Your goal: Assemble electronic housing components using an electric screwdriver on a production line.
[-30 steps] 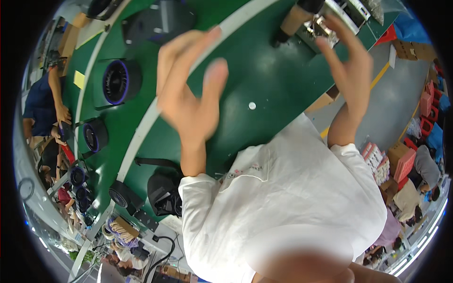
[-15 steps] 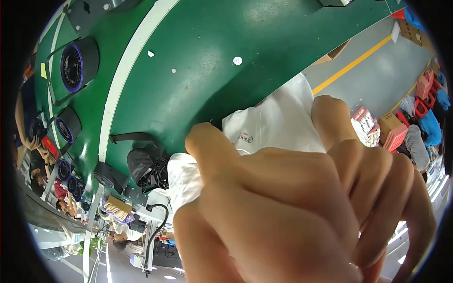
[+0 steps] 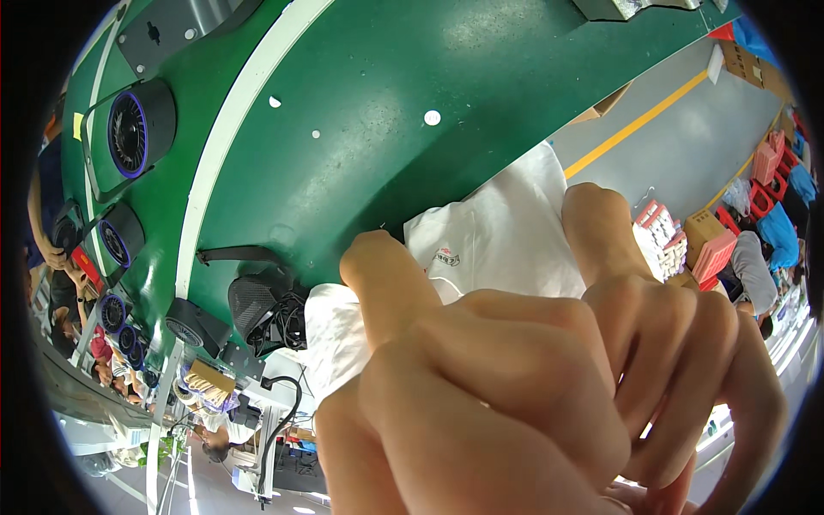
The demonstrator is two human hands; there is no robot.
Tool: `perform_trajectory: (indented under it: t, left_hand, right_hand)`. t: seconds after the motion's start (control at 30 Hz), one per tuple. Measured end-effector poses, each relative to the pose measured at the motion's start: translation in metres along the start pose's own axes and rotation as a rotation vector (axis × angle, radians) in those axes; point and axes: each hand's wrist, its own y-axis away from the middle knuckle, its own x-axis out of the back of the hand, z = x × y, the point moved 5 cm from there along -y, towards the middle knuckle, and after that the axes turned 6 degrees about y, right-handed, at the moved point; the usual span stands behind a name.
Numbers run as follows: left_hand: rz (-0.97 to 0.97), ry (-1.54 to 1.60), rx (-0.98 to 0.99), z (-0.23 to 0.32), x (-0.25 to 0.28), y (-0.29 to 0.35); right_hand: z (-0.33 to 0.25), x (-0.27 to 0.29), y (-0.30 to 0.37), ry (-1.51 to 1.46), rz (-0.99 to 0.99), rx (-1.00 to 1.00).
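My left hand (image 3: 481,403) fills the lower middle of the view, very close to the lens, with its fingers curled and the thumb pointing up. My right hand (image 3: 687,343) presses against it on the right, fingers also curled, one finger raised toward the table edge. Nothing is visible inside either hand, and the palms are hidden. Behind them my white shirt (image 3: 506,232) shows against the edge of a green table (image 3: 386,77).
A white stripe (image 3: 223,172) runs along the green table. Round black fan units with purple rings (image 3: 129,133) sit left of it, a black mesh part (image 3: 257,305) below. Another person (image 3: 47,197) stands far left. Grey floor with a yellow line (image 3: 635,124) and pink crates (image 3: 712,253) lie right.
A second ago both hands were raised apart and open over the table. They have since come together close to the lens with fingers curled, and the view has tilted toward the table's left part.
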Motion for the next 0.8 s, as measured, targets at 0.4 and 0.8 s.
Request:
perform_trajectory:
  t: [0.4, 0.8]
  left_hand:
    - [-0.051, 0.091, -0.031, 0.01, 0.002, -0.004]
    - [-0.106, 0.217, -0.041, 0.015, 0.0, -0.011]
  right_hand:
    - [-0.047, 0.042, -0.015, -0.035, 0.182, -0.067]
    - [-0.031, 0.016, -0.042, 0.148, -0.046, 0.197]
